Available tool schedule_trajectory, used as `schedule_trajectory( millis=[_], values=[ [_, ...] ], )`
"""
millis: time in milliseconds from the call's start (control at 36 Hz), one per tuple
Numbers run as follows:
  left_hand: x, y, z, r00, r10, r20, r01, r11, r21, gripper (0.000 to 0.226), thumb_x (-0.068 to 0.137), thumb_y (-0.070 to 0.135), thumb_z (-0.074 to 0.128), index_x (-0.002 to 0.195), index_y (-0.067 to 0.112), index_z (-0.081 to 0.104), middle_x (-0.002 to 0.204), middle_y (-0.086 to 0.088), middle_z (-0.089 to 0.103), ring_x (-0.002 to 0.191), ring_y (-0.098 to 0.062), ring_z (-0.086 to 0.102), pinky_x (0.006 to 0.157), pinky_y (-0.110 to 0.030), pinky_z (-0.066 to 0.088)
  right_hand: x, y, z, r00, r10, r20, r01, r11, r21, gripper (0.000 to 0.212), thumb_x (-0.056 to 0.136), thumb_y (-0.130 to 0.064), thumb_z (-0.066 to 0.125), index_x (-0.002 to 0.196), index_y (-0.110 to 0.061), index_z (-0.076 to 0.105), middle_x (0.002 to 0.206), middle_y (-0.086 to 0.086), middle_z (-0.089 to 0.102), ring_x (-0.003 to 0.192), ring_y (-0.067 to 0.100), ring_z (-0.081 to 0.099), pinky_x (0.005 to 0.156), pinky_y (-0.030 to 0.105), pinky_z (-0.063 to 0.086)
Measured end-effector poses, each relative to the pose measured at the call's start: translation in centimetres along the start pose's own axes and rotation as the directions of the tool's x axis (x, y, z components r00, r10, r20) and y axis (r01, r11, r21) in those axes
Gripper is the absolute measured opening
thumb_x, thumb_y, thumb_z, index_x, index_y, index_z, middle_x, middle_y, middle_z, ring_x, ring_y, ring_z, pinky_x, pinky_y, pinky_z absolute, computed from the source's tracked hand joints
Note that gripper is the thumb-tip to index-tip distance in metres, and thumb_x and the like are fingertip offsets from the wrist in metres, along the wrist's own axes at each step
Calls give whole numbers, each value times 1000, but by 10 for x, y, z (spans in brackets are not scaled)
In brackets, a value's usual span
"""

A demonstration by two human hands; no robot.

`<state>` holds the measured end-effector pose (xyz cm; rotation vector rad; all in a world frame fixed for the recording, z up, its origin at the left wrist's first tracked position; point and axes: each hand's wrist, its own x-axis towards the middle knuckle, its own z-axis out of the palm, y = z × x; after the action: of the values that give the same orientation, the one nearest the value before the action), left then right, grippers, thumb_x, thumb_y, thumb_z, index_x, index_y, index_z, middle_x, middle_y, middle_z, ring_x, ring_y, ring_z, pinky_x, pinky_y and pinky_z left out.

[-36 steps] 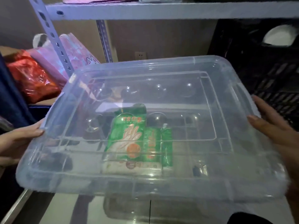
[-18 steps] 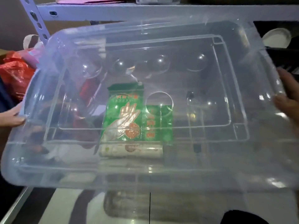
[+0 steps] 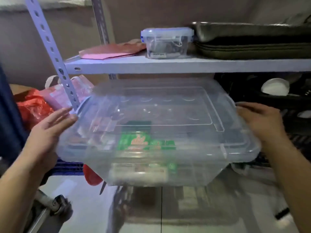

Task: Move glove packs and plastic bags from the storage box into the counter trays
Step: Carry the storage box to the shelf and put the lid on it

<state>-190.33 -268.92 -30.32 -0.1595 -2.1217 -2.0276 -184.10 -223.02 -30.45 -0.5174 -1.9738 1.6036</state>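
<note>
I hold a clear plastic storage box [image 3: 185,162] with its lid [image 3: 168,115] on, level in the air in front of a shelf unit. My left hand [image 3: 50,130] presses its left side with straight fingers, thumb on the lid's edge. On the opposite rim my right hand [image 3: 262,121] lies with fingers stretched along the lid's corner; its thumb is hidden. Through the lid shows a green glove pack [image 3: 146,142]. Behind the front wall lies a pale roll, probably plastic bags [image 3: 138,172]. The picture is blurred.
The grey shelf [image 3: 168,66] above carries a small clear container with a blue lid [image 3: 166,42], a pink folder [image 3: 109,52] and stacked dark trays [image 3: 252,41]. A red plastic bag [image 3: 32,108] sits left; a black crate with white bowls [image 3: 276,88] right. A caster [image 3: 60,206] stands on the tiled floor.
The box was tipped up towards me and now hangs level and lower. My hands have shifted along its sides, and the view has risen onto the upper shelf.
</note>
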Motion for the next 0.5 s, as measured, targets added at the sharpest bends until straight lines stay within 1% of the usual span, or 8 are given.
schedule_trajectory(
  millis=[56, 111, 167, 222, 278, 361, 417, 500],
  values=[
    [-3, 8, 2, 986, 72, 151, -68, 997, -32, 83, 54, 55, 86, 130, 36, 61, 140, 8, 58, 131, -17, 51, 110, -42, 41, 14, -2, -1, 998, -68, -17, 63, 982, -179, 18, 81, -31, 75, 98, -24, 76, 90, -7, 75, 83, 12, 71, 75, 30, 58],
    [-2, 1, -5, 931, 137, 339, -189, 974, 124, 97, 41, 57, 89, 132, 52, 54, 152, 22, 40, 144, -4, 33, 113, -38, 29, 20, -7, 1, 995, -103, 4, 100, 957, -274, 16, 82, -32, 73, 97, -25, 77, 90, -9, 75, 87, 13, 70, 85, 38, 57],
    [6, -12, -18, 892, 125, 433, -285, 901, 327, 103, 38, 53, 90, 132, 60, 48, 157, 32, 22, 145, 8, 19, 112, -34, 26, 23, -10, 4, 988, -151, 25, 150, 924, -352, 18, 84, -33, 70, 99, -25, 77, 92, -9, 75, 88, 13, 69, 86, 39, 56],
    [14, -19, -31, 834, 122, 538, -385, 827, 409, 113, 35, 58, 93, 137, 58, 44, 160, 29, 14, 148, 1, 16, 113, -41, 33, 21, -13, 6, 981, -192, 24, 183, 881, -435, 18, 87, -34, 67, 100, -26, 76, 93, -9, 73, 88, 14, 66, 82, 36, 54],
    [23, -24, -40, 802, 105, 588, -446, 760, 472, 115, 35, 62, 93, 139, 55, 44, 162, 24, 14, 150, -7, 19, 112, -48, 36, 19, -14, 9, 976, -219, 12, 199, 860, -470, 18, 88, -32, 65, 102, -26, 75, 91, -8, 71, 87, 15, 65, 80, 35, 52],
    [29, -25, -37, 798, 186, 573, -527, 678, 513, 97, 43, 67, 88, 132, 52, 54, 158, 22, 27, 148, -7, 26, 114, -49, 33, 19, -18, 13, 978, -210, -2, 183, 856, -484, 18, 88, -30, 65, 102, -24, 75, 89, -8, 70, 90, 19, 66, 83, 36, 53],
    [30, -21, -31, 815, 245, 525, -537, 661, 525, 75, 51, 70, 82, 121, 51, 63, 148, 24, 45, 144, -7, 33, 116, -49, 31, 16, -24, 18, 972, -234, -4, 196, 822, -535, 17, 89, -28, 64, 101, -23, 75, 85, -6, 68, 89, 23, 66, 78, 35, 51],
    [28, -14, -18, 854, 348, 387, -516, 662, 544, 47, 62, 57, 82, 107, 56, 68, 125, 26, 64, 129, 2, 50, 111, -32, 39, -2, -42, 26, 943, -332, 37, 266, 679, -685, 23, 91, -35, 59, 106, -24, 73, 99, 0, 72, 93, 27, 65, 75, 35, 48]
  ],
)
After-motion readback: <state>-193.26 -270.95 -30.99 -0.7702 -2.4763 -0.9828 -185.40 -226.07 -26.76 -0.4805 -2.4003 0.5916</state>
